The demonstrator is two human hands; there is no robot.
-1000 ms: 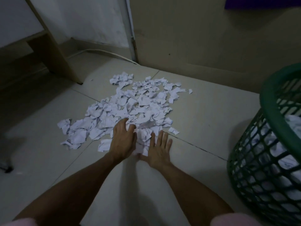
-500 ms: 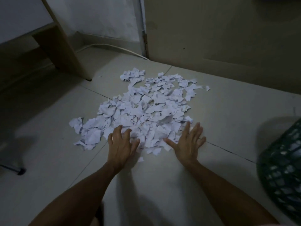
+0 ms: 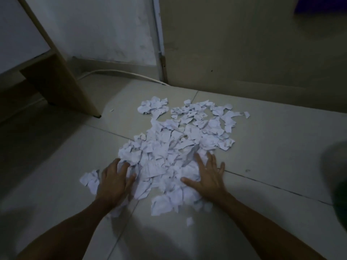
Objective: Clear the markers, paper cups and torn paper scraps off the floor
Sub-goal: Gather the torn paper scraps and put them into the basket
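1. I saw the torn paper scraps (image 3: 180, 147) heaped on the floor (image 3: 281, 147), stretching ahead of both hands toward the wall.
2. The left hand (image 3: 112, 182) and right hand (image 3: 208, 177) flanked the near edge, equally close, fingers spread flat, grasping nothing.
3. I could read no writing or labels.

I can read no text, label or number anywhere; the torn paper scraps (image 3: 176, 147) show only illegible marks.
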